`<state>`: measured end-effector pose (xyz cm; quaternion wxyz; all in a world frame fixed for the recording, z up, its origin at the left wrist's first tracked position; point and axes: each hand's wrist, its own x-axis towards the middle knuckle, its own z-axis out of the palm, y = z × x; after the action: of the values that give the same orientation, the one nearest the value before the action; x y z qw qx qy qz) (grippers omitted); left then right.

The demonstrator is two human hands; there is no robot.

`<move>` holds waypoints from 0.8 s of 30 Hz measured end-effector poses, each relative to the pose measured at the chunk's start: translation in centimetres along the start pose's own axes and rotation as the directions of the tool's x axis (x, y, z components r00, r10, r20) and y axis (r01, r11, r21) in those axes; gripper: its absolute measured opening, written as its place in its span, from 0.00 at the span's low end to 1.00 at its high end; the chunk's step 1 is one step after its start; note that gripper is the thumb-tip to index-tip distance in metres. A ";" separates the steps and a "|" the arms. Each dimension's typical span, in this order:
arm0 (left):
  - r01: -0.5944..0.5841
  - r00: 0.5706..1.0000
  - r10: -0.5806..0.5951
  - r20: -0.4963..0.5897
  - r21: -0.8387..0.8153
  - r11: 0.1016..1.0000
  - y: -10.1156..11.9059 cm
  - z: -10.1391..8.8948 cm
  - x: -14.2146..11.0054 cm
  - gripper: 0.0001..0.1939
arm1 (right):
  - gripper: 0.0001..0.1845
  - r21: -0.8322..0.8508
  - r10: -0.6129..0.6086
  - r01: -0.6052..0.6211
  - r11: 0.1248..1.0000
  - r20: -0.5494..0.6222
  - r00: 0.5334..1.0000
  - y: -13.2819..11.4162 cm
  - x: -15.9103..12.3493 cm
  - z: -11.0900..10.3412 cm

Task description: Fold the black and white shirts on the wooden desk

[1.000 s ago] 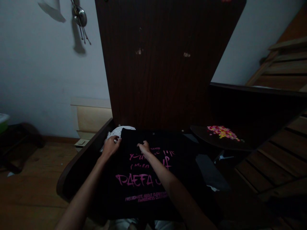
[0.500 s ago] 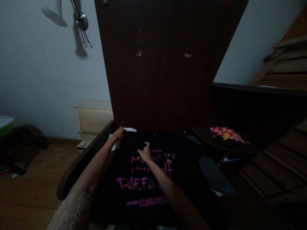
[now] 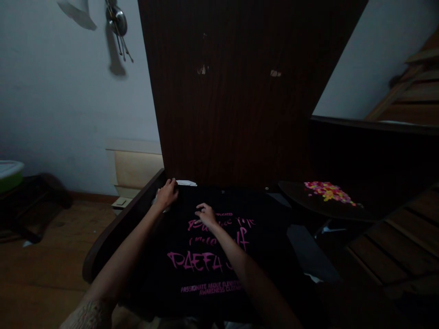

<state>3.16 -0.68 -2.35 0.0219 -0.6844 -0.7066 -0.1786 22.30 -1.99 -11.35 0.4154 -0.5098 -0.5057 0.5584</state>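
Observation:
A black T-shirt (image 3: 219, 269) with pink lettering is spread over a flat surface in front of me. At its far left corner rests my left hand (image 3: 167, 194), fingers stretched forward and down onto the edge; their tips are hard to make out. White material (image 3: 186, 183) shows just past those fingers, and a little more lies under the wrist. Over the upper part of the print is my right hand (image 3: 206, 214), its fingers loosely bent and apart, holding nothing. Whether it touches the fabric, I cannot tell.
A tall dark wooden panel (image 3: 233, 105) rises behind the shirt. On the left runs a dark wooden side rail (image 3: 113, 242). Pink and yellow petal-like bits (image 3: 329, 192) lie on a dark rounded shelf (image 3: 298, 196) at the right. A wall lamp (image 3: 118, 20) hangs upper left.
My left hand has shifted slightly back and left, its fingers now straighter. The right hand's raised finger has come down and its fingers point more to the left. The view has tilted slightly.

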 end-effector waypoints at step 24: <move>0.148 0.981 -0.168 0.092 0.194 0.970 0.5 0.8 -13.0 0.16 | 0.21 -0.284 -0.141 0.131 0.950 -0.014 0.990 -0.9 0.4 1.0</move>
<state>4.66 -12.95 -6.57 0.0333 -0.6295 -0.7726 -0.0755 21.23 -1.61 -10.56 0.3843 -0.5372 -0.6071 0.4418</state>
